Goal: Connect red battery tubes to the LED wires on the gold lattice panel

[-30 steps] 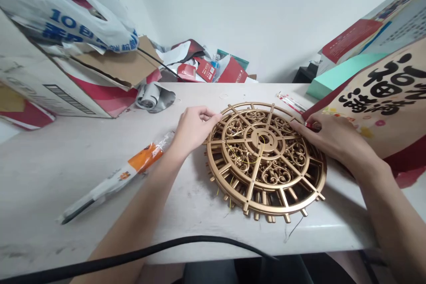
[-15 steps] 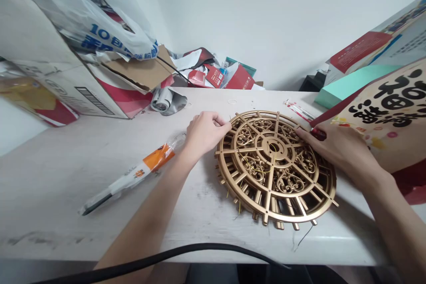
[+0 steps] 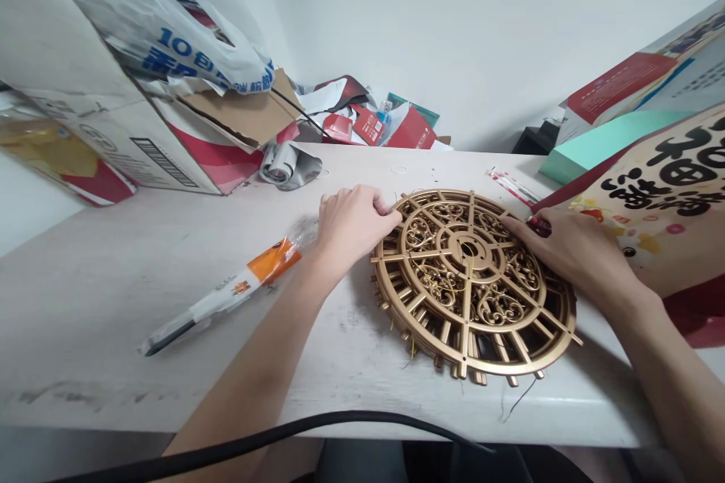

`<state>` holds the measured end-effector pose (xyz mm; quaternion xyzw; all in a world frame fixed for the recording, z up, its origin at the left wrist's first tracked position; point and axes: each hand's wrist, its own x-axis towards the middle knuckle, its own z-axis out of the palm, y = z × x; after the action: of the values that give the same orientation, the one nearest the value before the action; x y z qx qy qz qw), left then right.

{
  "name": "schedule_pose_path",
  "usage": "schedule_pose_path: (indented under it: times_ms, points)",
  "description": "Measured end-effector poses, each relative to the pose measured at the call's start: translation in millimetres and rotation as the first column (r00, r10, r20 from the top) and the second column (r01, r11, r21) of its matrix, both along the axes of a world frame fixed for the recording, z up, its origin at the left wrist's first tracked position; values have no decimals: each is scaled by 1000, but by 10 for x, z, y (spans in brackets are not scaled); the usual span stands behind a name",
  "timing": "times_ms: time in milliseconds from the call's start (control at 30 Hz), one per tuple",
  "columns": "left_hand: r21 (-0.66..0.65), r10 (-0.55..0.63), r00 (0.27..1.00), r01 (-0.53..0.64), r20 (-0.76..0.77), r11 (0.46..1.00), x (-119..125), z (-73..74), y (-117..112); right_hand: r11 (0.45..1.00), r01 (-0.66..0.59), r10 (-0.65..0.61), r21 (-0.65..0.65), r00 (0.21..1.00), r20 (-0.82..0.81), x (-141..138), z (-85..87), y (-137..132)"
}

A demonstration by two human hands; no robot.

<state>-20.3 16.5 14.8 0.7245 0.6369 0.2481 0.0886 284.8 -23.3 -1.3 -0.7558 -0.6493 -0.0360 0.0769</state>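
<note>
Several gold openwork wheels (image 3: 474, 336) lie stacked on the table, with scrollwork inside their rings and short pegs round their edges. Thin yellow wires trail over the hub and out from the rim. At the upper left rim, my left hand (image 3: 356, 223) is closed, thumb and curled fingers pinching the edge. My right hand (image 3: 583, 253) grips the right rim, its thumb on top of the ring; the fingers underneath are hidden. A small red thing (image 3: 538, 226) shows between that thumb and forefinger, too covered to name.
Left of the wheels lies an orange and white plastic-wrapped package (image 3: 238, 290). A carton (image 3: 84, 90) and a plastic bag (image 3: 186, 23) stand at the back left, a printed bag (image 3: 668, 204) at the right. Papers (image 3: 368, 124) heap behind. A black cable (image 3: 317, 420) crosses the front.
The whole scene has shifted slightly in view. Both hands keep their places at the wheel rim, and the stack appears nearly unmoved on the table.
</note>
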Motion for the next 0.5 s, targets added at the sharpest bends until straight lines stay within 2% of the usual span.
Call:
schedule_pose_path:
  times_ms: [333, 500]
  points:
    - [22, 9, 992, -6, -128, 1000, 27, -5, -4, 999, -1, 0, 39, 1000, 20, -9, -30, 17]
    - [10, 4, 992, -3, -128, 1000, 13, -29, 35, 998, -20, 17, 58, 999, 45, -3, -40, 31]
